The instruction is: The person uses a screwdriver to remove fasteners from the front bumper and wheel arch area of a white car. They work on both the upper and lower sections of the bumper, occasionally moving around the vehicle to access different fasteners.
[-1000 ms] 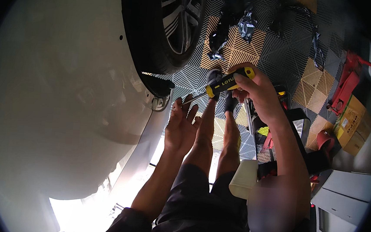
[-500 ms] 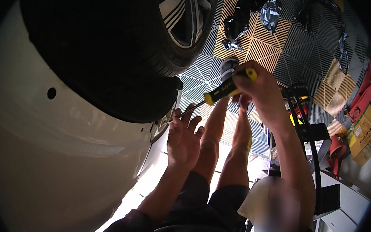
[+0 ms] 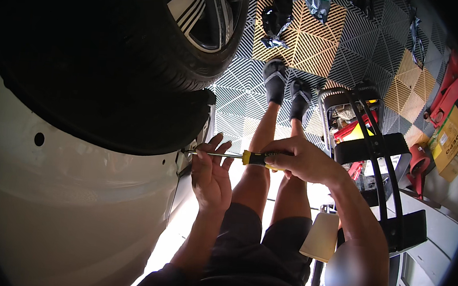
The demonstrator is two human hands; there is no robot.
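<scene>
A screwdriver (image 3: 260, 159) with a yellow and black handle lies nearly level across the view. My right hand (image 3: 305, 161) is closed round the handle. Its thin metal shaft runs left between the thumb and fingers of my left hand (image 3: 212, 179), which grip it lightly close to the tip; the other fingers are loosely raised. The tip meets the rear edge of the wheel arch on a white car body panel (image 3: 75, 184), by a small bracket (image 3: 183, 163). Whether a screw sits at the tip is too small to tell.
Above the arch stands a tyre (image 3: 191, 70) with a spoked wheel. On the right is a black-framed stool or cart (image 3: 380, 165) with red and yellow items. Farther right are red metal parts (image 3: 448, 95) and a cardboard box (image 3: 448, 141). Dark plastic wrap (image 3: 276, 20) lies on the tiled floor.
My right hand has come down, turning the screwdriver from a steep slant to nearly level. My left fingers have moved slightly left along with the tip. The whole view has shifted a little.
</scene>
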